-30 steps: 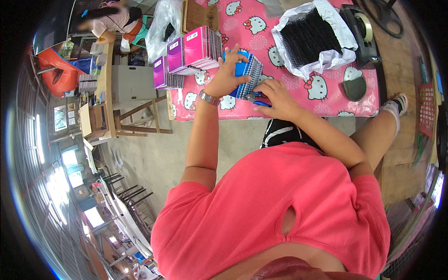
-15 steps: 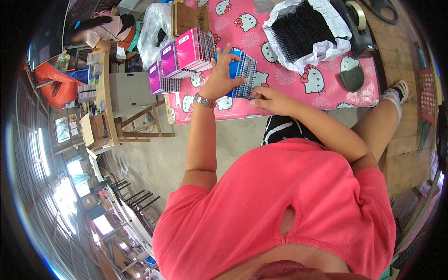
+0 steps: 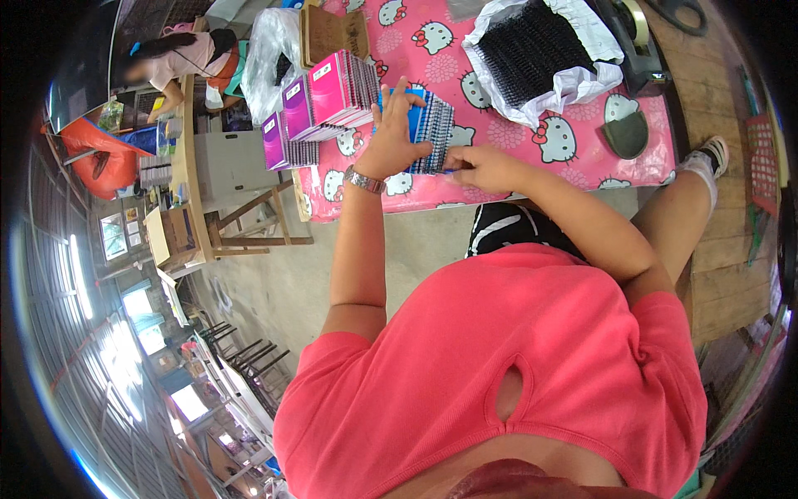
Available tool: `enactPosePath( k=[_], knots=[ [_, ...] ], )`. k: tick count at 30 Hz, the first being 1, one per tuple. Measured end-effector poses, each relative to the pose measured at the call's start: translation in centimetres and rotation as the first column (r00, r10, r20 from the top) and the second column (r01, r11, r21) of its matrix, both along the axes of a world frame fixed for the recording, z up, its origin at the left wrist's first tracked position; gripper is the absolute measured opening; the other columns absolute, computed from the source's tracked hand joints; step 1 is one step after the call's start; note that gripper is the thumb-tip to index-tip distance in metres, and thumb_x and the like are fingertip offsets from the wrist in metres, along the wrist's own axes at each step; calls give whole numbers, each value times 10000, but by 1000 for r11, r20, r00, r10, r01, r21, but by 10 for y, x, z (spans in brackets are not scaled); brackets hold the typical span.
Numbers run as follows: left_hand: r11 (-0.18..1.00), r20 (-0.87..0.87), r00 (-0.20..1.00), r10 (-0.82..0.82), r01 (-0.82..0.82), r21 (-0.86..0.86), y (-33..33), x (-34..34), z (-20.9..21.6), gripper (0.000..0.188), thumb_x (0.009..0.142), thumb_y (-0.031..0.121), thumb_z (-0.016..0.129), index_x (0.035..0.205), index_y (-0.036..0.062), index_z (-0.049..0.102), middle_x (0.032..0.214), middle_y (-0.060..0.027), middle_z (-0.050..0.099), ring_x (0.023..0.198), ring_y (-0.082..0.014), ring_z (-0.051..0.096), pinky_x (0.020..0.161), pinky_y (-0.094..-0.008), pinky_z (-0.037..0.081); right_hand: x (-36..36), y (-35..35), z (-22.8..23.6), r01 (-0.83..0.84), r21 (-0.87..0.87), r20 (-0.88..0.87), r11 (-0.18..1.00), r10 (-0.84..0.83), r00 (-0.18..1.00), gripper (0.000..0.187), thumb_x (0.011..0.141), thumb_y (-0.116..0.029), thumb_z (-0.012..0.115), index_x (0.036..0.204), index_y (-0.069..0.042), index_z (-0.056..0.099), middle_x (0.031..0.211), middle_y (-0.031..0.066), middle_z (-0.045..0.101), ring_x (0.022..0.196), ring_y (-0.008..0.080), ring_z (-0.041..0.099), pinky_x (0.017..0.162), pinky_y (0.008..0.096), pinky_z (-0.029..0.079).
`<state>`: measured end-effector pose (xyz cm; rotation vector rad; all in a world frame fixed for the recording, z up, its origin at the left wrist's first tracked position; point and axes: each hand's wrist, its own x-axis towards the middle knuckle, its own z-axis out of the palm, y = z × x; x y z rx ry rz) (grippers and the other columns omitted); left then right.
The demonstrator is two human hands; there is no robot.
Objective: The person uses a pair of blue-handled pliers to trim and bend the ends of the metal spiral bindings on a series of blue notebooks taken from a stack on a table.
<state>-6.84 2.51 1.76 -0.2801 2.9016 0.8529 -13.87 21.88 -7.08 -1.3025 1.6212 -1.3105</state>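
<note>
A stack of blue spiral notebooks point(image 3: 431, 129) lies on the pink patterned tablecloth point(image 3: 540, 145). My left hand point(image 3: 392, 133), with a metal wristwatch, rests flat on top of the stack, fingers spread. My right hand point(image 3: 480, 165) pinches at the wire binding on the stack's near right edge. To the left stand leaning stacks of pink notebooks point(image 3: 341, 87) and purple notebooks point(image 3: 287, 125).
A white plastic bag of black wire coils point(image 3: 536, 50) lies at the back right. A tape dispenser point(image 3: 632, 33) and a dark round pad point(image 3: 625, 133) sit further right. Another person point(image 3: 179, 62) works at a wooden bench point(image 3: 195, 166) on the left.
Both hands stay on the blue notebook stack. My left hand has flattened on top and my right hand has slid along the binding. The view has shifted slightly.
</note>
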Motion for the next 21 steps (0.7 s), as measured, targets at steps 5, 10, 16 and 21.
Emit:
enactPosePath(
  k=[5, 10, 16, 21],
  knots=[
    [998, -17, 1000, -14, 13, -57, 2, 2, -4, 770, 584, 158, 778, 1262, 157, 413, 1570, -206, 185, 1450, -501, 25, 1131, -646, 23, 8, 3, -2, -23, 55, 244, 998, 9, 970, 340, 737, -212, 738, 1011, -79, 586, 924, 126, 637, 863, 315, 628, 755, 423, 488],
    [961, -42, 997, -57, 43, -272, 12, 1, -8, 892, 567, 178, 793, 1337, 115, 346, 1540, -200, 196, 1437, -504, 58, 1118, -671, 64, 3, 9, 7, 72, -117, -326, 991, -107, 939, 389, 752, -246, 732, 1077, -98, 577, 1052, 96, 592, 1040, 316, 553, 893, 446, 411],
    [966, -33, 999, -42, 32, -256, 11, 0, -8, 897, 558, 157, 783, 1341, 117, 346, 1543, -203, 181, 1438, -508, 45, 1118, -672, 61, -2, 0, -2, 6, 26, -77, 1000, -4, 997, 333, 774, -274, 726, 1026, -89, 610, 952, 126, 630, 914, 321, 607, 800, 433, 460],
    [971, -18, 999, -32, 27, -239, 12, 0, -6, 930, 562, 162, 785, 1371, 124, 329, 1550, -208, 173, 1439, -507, 45, 1115, -676, 63, -3, -3, -6, -224, 235, 477, 946, 88, 874, 312, 814, -314, 720, 958, -52, 631, 849, 154, 656, 753, 319, 626, 695, 422, 483]
  ],
)
